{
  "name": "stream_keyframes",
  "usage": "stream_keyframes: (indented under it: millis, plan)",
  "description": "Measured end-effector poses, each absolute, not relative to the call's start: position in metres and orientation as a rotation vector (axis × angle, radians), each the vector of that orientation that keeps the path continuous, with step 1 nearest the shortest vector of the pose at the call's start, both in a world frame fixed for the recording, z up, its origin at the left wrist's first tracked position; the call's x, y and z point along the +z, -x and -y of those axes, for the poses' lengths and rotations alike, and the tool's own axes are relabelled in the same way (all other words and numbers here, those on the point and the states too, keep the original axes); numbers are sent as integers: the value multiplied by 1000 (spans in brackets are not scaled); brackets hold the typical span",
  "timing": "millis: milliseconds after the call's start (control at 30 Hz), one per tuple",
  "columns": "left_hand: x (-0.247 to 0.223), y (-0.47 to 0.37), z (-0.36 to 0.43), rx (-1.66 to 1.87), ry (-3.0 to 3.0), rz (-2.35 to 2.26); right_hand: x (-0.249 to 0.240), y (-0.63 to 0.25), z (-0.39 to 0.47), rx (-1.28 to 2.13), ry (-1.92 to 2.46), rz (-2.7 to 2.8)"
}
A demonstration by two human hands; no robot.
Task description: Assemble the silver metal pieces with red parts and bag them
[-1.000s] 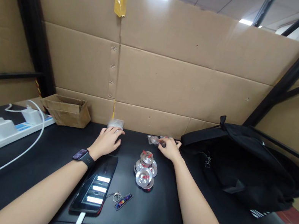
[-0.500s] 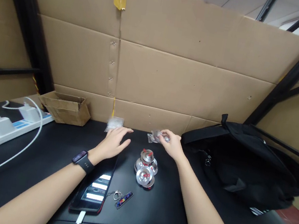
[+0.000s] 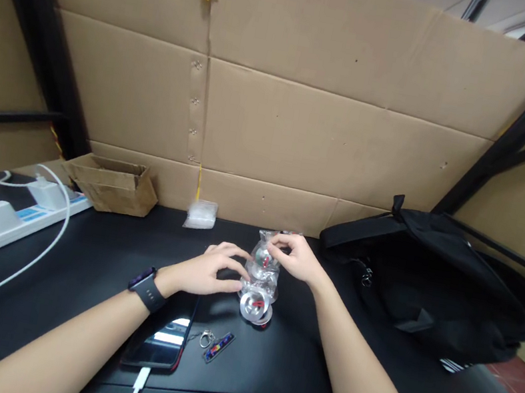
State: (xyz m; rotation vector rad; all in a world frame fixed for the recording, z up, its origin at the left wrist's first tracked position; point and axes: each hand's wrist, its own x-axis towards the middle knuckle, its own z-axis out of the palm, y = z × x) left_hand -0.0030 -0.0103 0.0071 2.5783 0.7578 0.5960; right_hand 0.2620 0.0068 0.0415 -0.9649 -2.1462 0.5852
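Now then, the right hand (image 3: 297,257) has come in from the back edge, and it's got crinkled clear plastic (image 3: 267,285) pinched between thumb and fingers, right over the metal discs (image 3: 253,305)! The left hand (image 3: 219,271) has swung across too, away from the flat clear packet (image 3: 201,214) at the back. It's loosely spread, thumb apart from the fingers, tips right at the pile's left side; whether they touch, I can't tell. So plastic and discs are together now, and I'd judge both hands are working one spot.

Those discs, silvery with red bits, sit heaped mid-tabletop (image 3: 285,356), the rear ones partly behind the plastic. Nearer the person lies a key ring (image 3: 205,339) with its colourful tag (image 3: 218,347), then the phone (image 3: 158,341), under the left wrist. Further out: a black backpack (image 3: 438,295) on the right, a small cardboard box (image 3: 114,190) and a power strip (image 3: 27,223) on the left.
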Motion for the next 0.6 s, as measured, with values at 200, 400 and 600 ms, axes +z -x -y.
stream_keyframes:
  millis: [200, 400, 600]
  plan:
    - [5, 2, 9, 502, -2564, -687, 42, -259, -4, 534, 981, 2218]
    - [3, 5, 8, 560, -2552, -679, 46, -258, 0, 542, 984, 2249]
    - [3, 2, 7, 681, -2496, -615, 49, -256, 1, 454, 958, 2257]
